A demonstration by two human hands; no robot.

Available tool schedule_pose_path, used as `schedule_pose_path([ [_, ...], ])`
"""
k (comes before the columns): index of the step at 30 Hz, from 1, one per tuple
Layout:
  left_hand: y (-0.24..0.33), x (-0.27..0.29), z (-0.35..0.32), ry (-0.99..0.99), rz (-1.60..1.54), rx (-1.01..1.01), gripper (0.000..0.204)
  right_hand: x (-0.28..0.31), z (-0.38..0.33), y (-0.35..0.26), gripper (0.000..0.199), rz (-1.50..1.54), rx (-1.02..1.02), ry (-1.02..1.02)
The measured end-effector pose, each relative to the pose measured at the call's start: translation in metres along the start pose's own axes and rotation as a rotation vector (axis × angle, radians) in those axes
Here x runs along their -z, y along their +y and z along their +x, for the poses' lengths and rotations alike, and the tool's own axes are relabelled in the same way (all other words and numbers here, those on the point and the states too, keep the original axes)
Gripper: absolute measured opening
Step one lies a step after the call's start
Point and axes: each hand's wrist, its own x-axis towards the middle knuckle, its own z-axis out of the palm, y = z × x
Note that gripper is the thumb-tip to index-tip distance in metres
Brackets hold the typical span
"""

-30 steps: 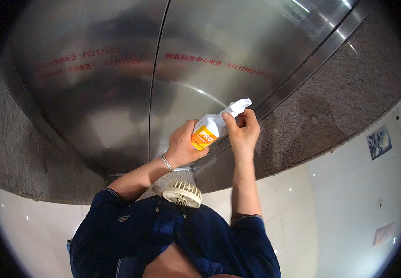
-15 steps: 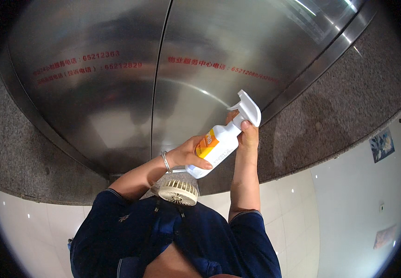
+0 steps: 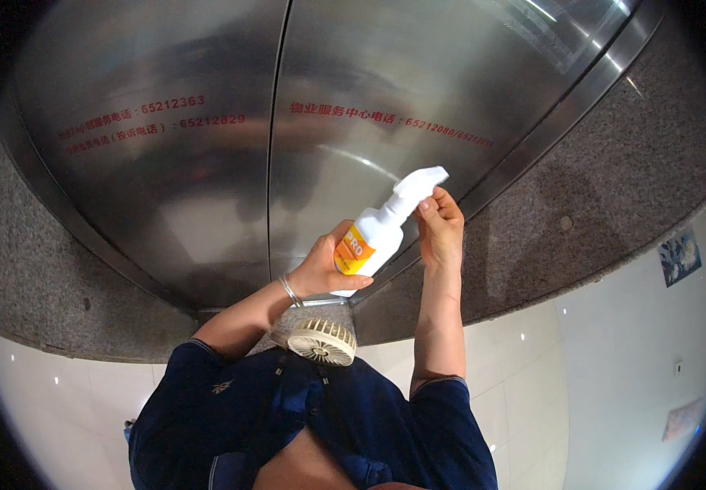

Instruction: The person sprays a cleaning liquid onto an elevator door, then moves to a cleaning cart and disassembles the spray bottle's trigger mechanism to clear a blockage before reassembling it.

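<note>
A white spray bottle (image 3: 381, 237) with an orange and yellow label is tilted in front of my chest, its spray head pointing up and to the right. My left hand (image 3: 324, 265) wraps round the bottle's body, with a bracelet on that wrist. At the top, my right hand (image 3: 443, 224) pinches the side of the white spray head (image 3: 418, 188) between thumb and fingers. The trigger is largely hidden behind the head and those fingers.
Ahead stand metal double doors (image 3: 206, 188) with red printed lines and a dark centre seam. Speckled stone (image 3: 549, 220) frames them. A small cream fan (image 3: 322, 341) hangs at my chest. Pale tiles (image 3: 483, 351) and a white wall with pictures (image 3: 679, 257) lie to the right.
The bottle has turned, so its spray head now points further right and its label faces me more. My right hand has shifted from the bottle's neck to the side of the spray head.
</note>
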Motion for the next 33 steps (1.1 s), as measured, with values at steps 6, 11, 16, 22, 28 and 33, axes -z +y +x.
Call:
schedule_pose_path([
  [6,-0.001,0.001,-0.003,0.047,0.166,-0.008,0.068,-0.02,-0.013,-0.003,0.067,-0.061,0.074,-0.085],
  [11,-0.004,0.0,-0.004,0.036,0.129,0.017,0.071,-0.022,-0.015,0.003,0.066,-0.291,0.094,-0.109],
  [16,-0.003,0.003,-0.009,-0.02,-0.099,0.119,0.075,0.012,0.0,0.008,0.061,-0.239,-0.076,0.011],
  [22,-0.006,0.006,-0.006,-0.062,-0.146,0.178,0.077,-0.018,-0.004,0.008,0.063,-0.097,-0.118,-0.259],
  [28,0.005,0.008,-0.007,-0.129,-0.037,0.183,0.079,-0.028,0.003,-0.011,0.054,0.164,0.009,-0.226],
  [33,-0.001,0.008,-0.016,-0.143,-0.035,0.134,0.078,-0.026,0.01,-0.042,0.049,0.2,0.076,-0.248],
])
